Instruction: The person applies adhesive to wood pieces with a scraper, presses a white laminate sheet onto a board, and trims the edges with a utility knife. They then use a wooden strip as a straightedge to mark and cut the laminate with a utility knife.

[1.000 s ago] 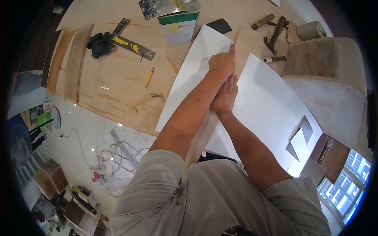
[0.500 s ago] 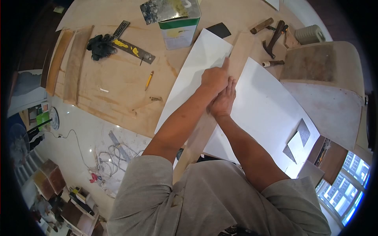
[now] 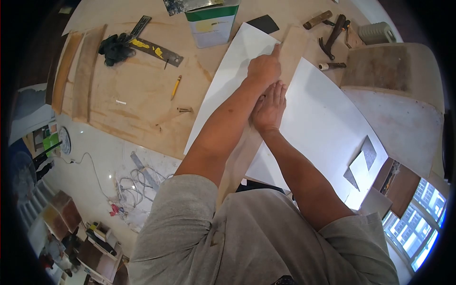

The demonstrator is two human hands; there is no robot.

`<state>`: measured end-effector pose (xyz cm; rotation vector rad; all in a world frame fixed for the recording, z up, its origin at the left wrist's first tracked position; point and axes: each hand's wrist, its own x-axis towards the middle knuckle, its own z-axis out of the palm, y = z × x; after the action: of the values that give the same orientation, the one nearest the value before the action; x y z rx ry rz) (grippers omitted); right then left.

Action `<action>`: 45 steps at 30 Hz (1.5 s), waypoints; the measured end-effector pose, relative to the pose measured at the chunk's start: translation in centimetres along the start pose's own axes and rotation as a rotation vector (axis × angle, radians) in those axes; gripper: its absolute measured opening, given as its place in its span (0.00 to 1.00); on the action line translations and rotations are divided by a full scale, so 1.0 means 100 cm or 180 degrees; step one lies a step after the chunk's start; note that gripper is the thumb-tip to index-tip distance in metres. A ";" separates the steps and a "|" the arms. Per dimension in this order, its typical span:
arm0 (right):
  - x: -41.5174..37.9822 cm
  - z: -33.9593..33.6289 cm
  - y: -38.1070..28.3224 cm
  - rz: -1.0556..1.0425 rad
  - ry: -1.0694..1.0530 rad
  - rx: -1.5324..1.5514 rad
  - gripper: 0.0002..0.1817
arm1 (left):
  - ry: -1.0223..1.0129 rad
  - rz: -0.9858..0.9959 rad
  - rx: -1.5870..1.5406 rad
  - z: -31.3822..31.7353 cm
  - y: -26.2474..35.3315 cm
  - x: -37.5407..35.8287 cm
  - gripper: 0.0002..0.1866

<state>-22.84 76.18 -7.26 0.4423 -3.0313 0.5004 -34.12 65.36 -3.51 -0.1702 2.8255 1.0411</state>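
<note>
A long wooden board (image 3: 295, 45) lies slantwise across a white sheet (image 3: 327, 114). My right hand (image 3: 269, 109) rests flat on the board, fingers extended and close together. Farther up, my left hand (image 3: 265, 69) is at the board's left edge, its index finger stretched along that edge and the other fingers curled. A small dark tip shows by the index fingertip; what the curled fingers hold is hidden. The sheet shows on both sides of the board.
On the wooden table (image 3: 142, 95) are a square can (image 3: 213, 28), a black glove (image 3: 115, 49), a stained metal square (image 3: 164, 54) and a pencil (image 3: 176, 88). A hammer (image 3: 332, 40) lies upper right, near a curved panel (image 3: 375, 66). Cables (image 3: 135, 187) lie on the floor at lower left.
My left hand has slid farther up along the board's edge. My right hand stays flat at about the same place on the board. The whole view has shifted slightly.
</note>
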 end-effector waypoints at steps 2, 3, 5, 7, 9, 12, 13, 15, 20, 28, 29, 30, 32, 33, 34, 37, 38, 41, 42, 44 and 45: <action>0.002 0.000 -0.001 0.0001 0.0017 -0.0016 0.32 | 0.0032 -0.0097 -0.0182 -0.002 0.000 -0.006 0.35; 0.001 -0.002 -0.002 -0.0015 0.0036 -0.0012 0.32 | -0.0003 -0.0106 -0.0173 -0.001 0.000 -0.008 0.35; -0.001 -0.002 -0.002 -0.0042 0.0044 -0.0046 0.32 | -0.0040 -0.0135 -0.0172 -0.002 0.002 -0.009 0.35; 0.001 -0.001 -0.001 -0.0064 0.0044 -0.0113 0.32 | -0.0069 -0.0099 -0.0147 0.000 0.000 -0.002 0.35; 0.001 0.002 -0.001 -0.0015 0.0018 -0.0124 0.33 | -0.0057 -0.0053 -0.0139 0.003 -0.001 0.002 0.35; -0.001 0.003 0.001 -0.0025 0.0014 -0.0159 0.33 | 0.0000 -0.0012 -0.0169 0.008 -0.002 0.001 0.34; -0.001 0.003 0.001 -0.0050 0.0024 -0.0170 0.33 | 0.0003 -0.0003 -0.0166 0.009 -0.003 0.002 0.35; 0.000 0.004 0.000 -0.0023 0.0034 -0.0146 0.33 | 0.0008 0.0024 -0.0181 0.008 -0.006 0.003 0.35; -0.001 0.004 0.001 -0.0123 0.0099 -0.0151 0.33 | -0.0045 0.0031 -0.0266 0.008 -0.008 0.004 0.35; -0.001 0.003 0.001 -0.0241 0.0203 -0.0077 0.33 | -0.0108 -0.0031 -0.0146 0.006 -0.004 0.000 0.36; -0.001 0.003 0.001 -0.0234 0.0205 -0.0050 0.33 | -0.0095 -0.0012 -0.0155 0.008 -0.005 0.001 0.36; 0.000 0.004 0.002 -0.0228 0.0204 -0.0025 0.33 | -0.0105 0.0002 -0.0135 0.006 -0.004 -0.003 0.36; 0.001 0.003 0.003 -0.0231 0.0210 0.0037 0.34 | -0.0139 0.0039 -0.0082 -0.002 -0.002 -0.019 0.36; 0.001 0.000 0.000 -0.0237 0.0205 0.0080 0.34 | -0.0163 0.0023 -0.0113 0.001 -0.004 -0.024 0.36; 0.001 -0.001 -0.002 -0.0248 0.0206 0.0128 0.34 | -0.0180 0.0006 -0.0138 0.002 -0.007 -0.029 0.37; -0.001 0.000 -0.001 -0.0213 0.0202 0.0109 0.35 | -0.0217 -0.0073 -0.0206 0.001 -0.008 -0.046 0.36; -0.001 -0.001 -0.001 -0.0189 0.0154 0.0118 0.35 | -0.0222 -0.0104 -0.0223 0.000 -0.008 -0.052 0.36; -0.005 -0.005 -0.005 -0.0163 0.0036 0.0094 0.34 | -0.0427 -0.0212 -0.0372 -0.009 -0.014 -0.086 0.34; -0.004 -0.002 -0.001 -0.0186 0.0041 0.0045 0.34 | -0.0455 -0.0226 -0.0331 -0.009 -0.016 -0.093 0.34; -0.006 0.004 0.005 -0.0176 0.0023 0.0001 0.34 | -0.0515 -0.0260 -0.0268 -0.004 -0.021 -0.109 0.33; -0.003 0.005 0.006 -0.0160 0.0017 0.0007 0.34 | -0.0497 -0.0258 -0.0248 -0.003 -0.022 -0.114 0.34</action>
<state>-22.66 76.66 -7.91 0.5151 -3.0061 0.5011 -22.53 64.15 -2.89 -0.1998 2.6190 1.0967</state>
